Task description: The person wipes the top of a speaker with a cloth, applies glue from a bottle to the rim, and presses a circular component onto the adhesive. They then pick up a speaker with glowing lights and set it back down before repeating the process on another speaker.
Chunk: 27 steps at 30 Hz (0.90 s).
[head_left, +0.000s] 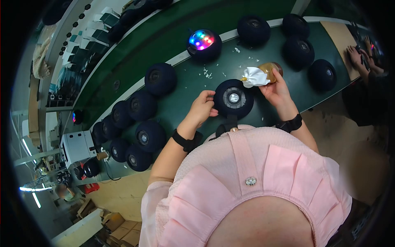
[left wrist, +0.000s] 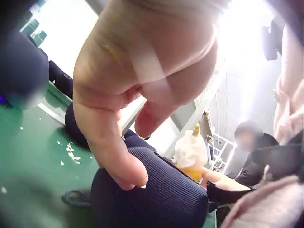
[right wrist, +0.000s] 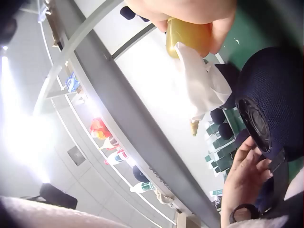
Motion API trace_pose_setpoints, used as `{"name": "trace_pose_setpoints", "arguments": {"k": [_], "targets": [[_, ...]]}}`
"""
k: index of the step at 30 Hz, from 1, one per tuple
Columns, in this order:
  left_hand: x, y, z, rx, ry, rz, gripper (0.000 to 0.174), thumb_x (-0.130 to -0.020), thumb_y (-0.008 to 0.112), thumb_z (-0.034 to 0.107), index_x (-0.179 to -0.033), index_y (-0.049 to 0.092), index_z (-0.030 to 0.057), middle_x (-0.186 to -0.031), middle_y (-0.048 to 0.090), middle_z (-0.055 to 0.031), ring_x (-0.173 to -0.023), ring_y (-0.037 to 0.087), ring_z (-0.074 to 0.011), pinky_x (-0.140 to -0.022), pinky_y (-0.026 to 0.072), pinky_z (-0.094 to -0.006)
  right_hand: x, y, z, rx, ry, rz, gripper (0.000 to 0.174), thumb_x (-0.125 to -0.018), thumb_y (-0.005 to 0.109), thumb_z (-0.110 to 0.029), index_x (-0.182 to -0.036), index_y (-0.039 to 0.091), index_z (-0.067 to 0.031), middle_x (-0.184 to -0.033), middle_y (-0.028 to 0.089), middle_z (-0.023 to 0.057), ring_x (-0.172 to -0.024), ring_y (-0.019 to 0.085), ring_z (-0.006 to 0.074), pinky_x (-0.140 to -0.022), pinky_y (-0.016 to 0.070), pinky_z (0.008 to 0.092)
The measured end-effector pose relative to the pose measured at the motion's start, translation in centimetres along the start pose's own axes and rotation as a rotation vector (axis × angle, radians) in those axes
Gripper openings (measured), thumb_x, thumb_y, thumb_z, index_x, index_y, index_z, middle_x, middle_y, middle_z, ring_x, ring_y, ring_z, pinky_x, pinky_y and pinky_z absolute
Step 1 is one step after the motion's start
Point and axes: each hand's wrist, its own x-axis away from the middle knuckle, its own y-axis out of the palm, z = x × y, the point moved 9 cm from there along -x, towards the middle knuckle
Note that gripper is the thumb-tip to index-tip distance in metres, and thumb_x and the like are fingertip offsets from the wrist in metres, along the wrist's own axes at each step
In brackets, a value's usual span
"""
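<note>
A round, dark-blue fabric-covered speaker [head_left: 233,98] stands before the person, its grey-ringed face with a shiny centre turned up. My left hand [head_left: 201,108] holds it at the left, and in the left wrist view the curved fingers [left wrist: 124,164] press on the ribbed fabric. To the right of the speaker, my right hand [head_left: 279,89] grips a squeeze bottle [right wrist: 190,35] of amber liquid. White tissue [head_left: 256,77] is wrapped round the bottle's neck, and a yellowish nozzle tip [right wrist: 194,127] pokes out of it. The nozzle points left, above the speaker's upper right edge.
More round speakers [head_left: 160,79] line the green table [head_left: 193,88] at left, and several others [head_left: 298,51] stand at right. One speaker [head_left: 201,40] behind shows coloured lights. White scraps [head_left: 207,73] lie about. Another person's hands [head_left: 357,57] are at the far right by a brown board [head_left: 339,47].
</note>
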Motion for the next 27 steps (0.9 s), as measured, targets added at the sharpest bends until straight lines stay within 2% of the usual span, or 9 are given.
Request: {"name": "trace_pose_setpoints", "arguments": {"k": [3,9,11,13,15,17,20,23,27], "targets": [[-1.1,1.5,1.0,0.049,-0.002,-0.042,0.045,-0.082,0.039,-0.004,-0.127,0.038,0.0028,-0.124,0.043,-0.0185,-0.074,0.062,-0.0188,-0.068,0.0546,-0.027,0.5,0.9,-0.7,-0.03,-0.012,-0.018,0.044,-0.087,0.058,-0.021,-0.125,0.041,-0.0046,-0.123,0.049,0.013,-0.114,0.049,0.0269,-0.098,0.0406,0.0437],[-3.7,6.3,5.5,0.26,0.203,-0.302,0.04,-0.08,0.055,0.002,-0.12,0.048,0.0035,-0.119,0.052,-0.0131,-0.101,0.057,-0.021,-0.084,0.0486,-0.032,2.7,3.3,-4.7,-0.11,-0.079,-0.111,0.045,-0.087,0.058,-0.028,-0.123,0.044,-0.0044,-0.123,0.052,0.0122,-0.115,0.05,0.0264,-0.098,0.0406,0.0412],[-2.8,3.3,10.4,-0.499,0.728,0.074,0.031,-0.075,0.059,0.006,-0.105,0.058,0.0009,-0.106,0.059,-0.013,-0.097,0.059,-0.0241,-0.081,0.048,-0.0342,3.6,3.7,-6.6,-0.158,-0.08,-0.186,0.041,-0.088,0.058,-0.029,-0.12,0.049,-0.0056,-0.12,0.055,0.0101,-0.112,0.053,0.0269,-0.096,0.0425,0.0423],[-0.6,-3.1,13.7,-0.666,0.954,0.52,0.025,-0.069,0.061,0.008,-0.093,0.062,0.0,-0.096,0.062,-0.0142,-0.095,0.058,-0.0296,-0.083,0.0456,-0.0376,4.6,3.5,-8.9,-0.181,-0.135,-0.234,0.037,-0.089,0.055,-0.029,-0.119,0.052,-0.0071,-0.12,0.056,0.0092,-0.112,0.053,0.0265,-0.096,0.0428,0.0428],[2.0,-10.1,14.0,-0.919,0.922,1.003,0.036,-0.066,0.064,0.013,-0.099,0.058,0.0023,-0.1,0.06,-0.0143,-0.098,0.054,-0.0325,-0.089,0.0406,-0.0429,5.8,3.9,-11.0,-0.161,-0.243,-0.308,0.036,-0.09,0.054,-0.029,-0.119,0.053,-0.0073,-0.119,0.057,0.0094,-0.112,0.053,0.0264,-0.096,0.043,0.043],[1.8,-17.4,11.5,-1.003,0.724,1.243,0.048,-0.067,0.067,0.023,-0.109,0.055,0.0012,-0.107,0.058,-0.0175,-0.103,0.052,-0.0348,-0.093,0.0391,-0.0419,6.2,4.1,-12.0,-0.208,-0.222,-0.394,0.035,-0.091,0.052,-0.029,-0.118,0.053,-0.0075,-0.119,0.057,0.0095,-0.111,0.053,0.0267,-0.095,0.0435,0.0434],[-2.4,-24.0,5.5,-0.537,0.327,0.773,0.064,-0.07,0.068,0.035,-0.12,0.051,-0.0011,-0.122,0.051,-0.0205,-0.111,0.05,-0.0339,-0.097,0.0381,-0.0389,6.4,4.9,-12.8,-0.184,-0.273,-0.452,0.04,-0.089,0.054,-0.03,-0.121,0.05,-0.0069,-0.124,0.053,0.0103,-0.115,0.05,0.0278,-0.096,0.0418,0.0437],[-0.6,-21.7,6.2,-0.896,0.399,0.794,0.059,-0.069,0.068,0.037,-0.114,0.056,0.0008,-0.117,0.054,-0.019,-0.108,0.052,-0.0334,-0.093,0.0419,-0.0385,6.3,7.3,-10.8,-0.112,-0.19,-0.489,0.041,-0.09,0.052,-0.032,-0.122,0.05,-0.0064,-0.122,0.055,0.01,-0.115,0.05,0.0284,-0.099,0.0387,0.045],[2.4,-16.0,6.8,-0.921,0.36,0.855,0.052,-0.068,0.07,0.036,-0.107,0.06,0.003,-0.103,0.055,-0.0197,-0.097,0.055,-0.0361,-0.084,0.0461,-0.0413,5.5,10.2,-7.6,-0.009,-0.178,-0.465,0.056,-0.085,0.059,-0.028,-0.128,0.037,-0.0003,-0.124,0.046,0.0222,-0.117,0.045,0.0358,-0.103,0.0333,0.0469]]}}
